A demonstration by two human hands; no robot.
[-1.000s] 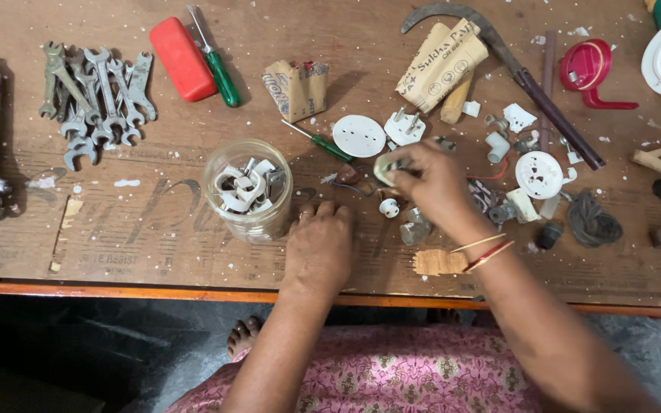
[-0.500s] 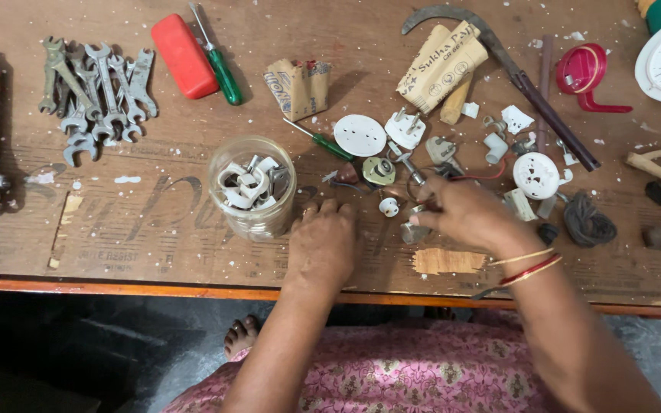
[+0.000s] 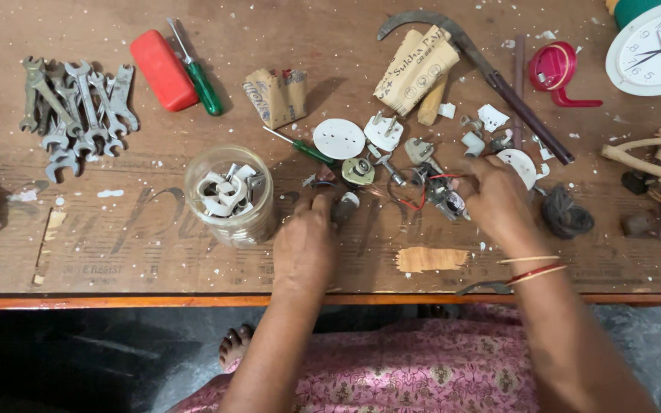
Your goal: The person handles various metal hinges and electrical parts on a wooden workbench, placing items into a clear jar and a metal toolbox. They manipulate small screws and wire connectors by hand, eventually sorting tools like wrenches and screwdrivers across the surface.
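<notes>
Plug parts (image 3: 392, 141) and jar (image 3: 229, 195) crowd both hands (image 3: 304, 241).

red block (image 3: 164, 69), green-handled screwdriver (image 3: 200, 80), white clock (image 3: 654, 52), pink patterned dress (image 3: 415, 371), brown speckled table (image 3: 116, 252)

A: What differs from a second ago?

B: The right hand (image 3: 499, 200), earlier up beside the round white disc (image 3: 339, 138), now lies lower and further right, its fingers (image 3: 464, 186) on a small fitting with red wire (image 3: 441, 193).

A: And the left hand (image 3: 304, 243)?

B: It shifts slightly right; its fingers (image 3: 324, 205) now touch a small dark cylindrical part (image 3: 343, 207). The green-handled screwdriver (image 3: 304, 149) and plug parts (image 3: 384, 131) near the disc, previously covered, are now exposed.
</notes>
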